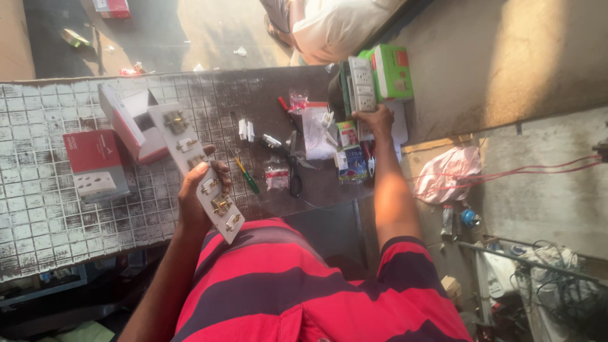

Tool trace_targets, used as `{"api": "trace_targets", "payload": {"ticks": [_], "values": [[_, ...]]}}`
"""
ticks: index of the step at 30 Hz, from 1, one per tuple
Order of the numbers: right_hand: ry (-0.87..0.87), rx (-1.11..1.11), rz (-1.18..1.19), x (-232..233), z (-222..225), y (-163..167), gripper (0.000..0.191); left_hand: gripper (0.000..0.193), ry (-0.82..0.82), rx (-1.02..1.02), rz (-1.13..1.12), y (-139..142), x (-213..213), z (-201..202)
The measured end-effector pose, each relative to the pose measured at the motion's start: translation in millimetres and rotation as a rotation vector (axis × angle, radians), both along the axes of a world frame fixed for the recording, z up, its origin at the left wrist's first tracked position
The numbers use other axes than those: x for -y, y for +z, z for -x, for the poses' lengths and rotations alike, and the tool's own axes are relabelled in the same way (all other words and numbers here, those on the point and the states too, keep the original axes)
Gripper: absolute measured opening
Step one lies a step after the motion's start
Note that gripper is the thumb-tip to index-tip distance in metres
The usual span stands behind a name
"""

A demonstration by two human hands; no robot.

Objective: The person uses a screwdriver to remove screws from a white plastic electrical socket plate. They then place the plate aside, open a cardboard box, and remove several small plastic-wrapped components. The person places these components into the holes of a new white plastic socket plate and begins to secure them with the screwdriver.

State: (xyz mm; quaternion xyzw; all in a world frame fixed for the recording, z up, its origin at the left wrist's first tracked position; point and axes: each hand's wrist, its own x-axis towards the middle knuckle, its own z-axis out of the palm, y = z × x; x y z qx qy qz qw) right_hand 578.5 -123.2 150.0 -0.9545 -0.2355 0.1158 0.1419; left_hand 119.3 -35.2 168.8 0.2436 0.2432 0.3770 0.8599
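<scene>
Switchboard plate, long and white, held back-side up in the left hand; fingers clenched around its middle, so the brass terminals face the wearer for inspection. Right hand stretched across the counter, fingers closed on the lower end of a second socket strip beside a green box. Scissors, screwdriver and small plastic packets lie between the hands, within easy reach. Red-and-white carton sits left, open box behind it.

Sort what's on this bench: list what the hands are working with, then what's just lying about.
In hand:
left hand holds long switch plate
right hand on white socket strip

Lying about:
scissors
green-handled screwdriver
red and white box
green box
</scene>
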Motion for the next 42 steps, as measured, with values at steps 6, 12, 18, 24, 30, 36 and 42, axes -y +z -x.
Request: {"api": "trace_targets", "payload": {"ticks": [6,12,18,24,30,36,42], "values": [[-0.156,0.016,-0.367,-3,37,4,0.098,0.068,-0.035,-0.214,-0.138,-3,-29,8],[-0.045,-0.265,-0.716,12,150,-9,0.095,0.081,-0.134,-0.356,-0.121,-13,-52,-14],[0.116,-0.322,-0.59,6,285,27,0.098,0.086,-0.248,-0.382,-0.026,-15,-53,-37],[0.254,0.134,-0.45,-7,333,57,0.092,0.089,-0.236,-0.369,0.02,-19,-41,-39],[0.303,-0.038,-0.41,1,357,56,0.066,0.094,-0.184,-0.303,-0.028,-29,-35,-29],[0.344,-0.305,-0.512,10,375,77,0.038,0.087,-0.251,-0.318,0.061,-24,-31,-17],[0.602,-0.236,-0.596,24,384,93,0.056,0.071,-0.321,-0.179,-0.001,-9,-34,-7]]}}
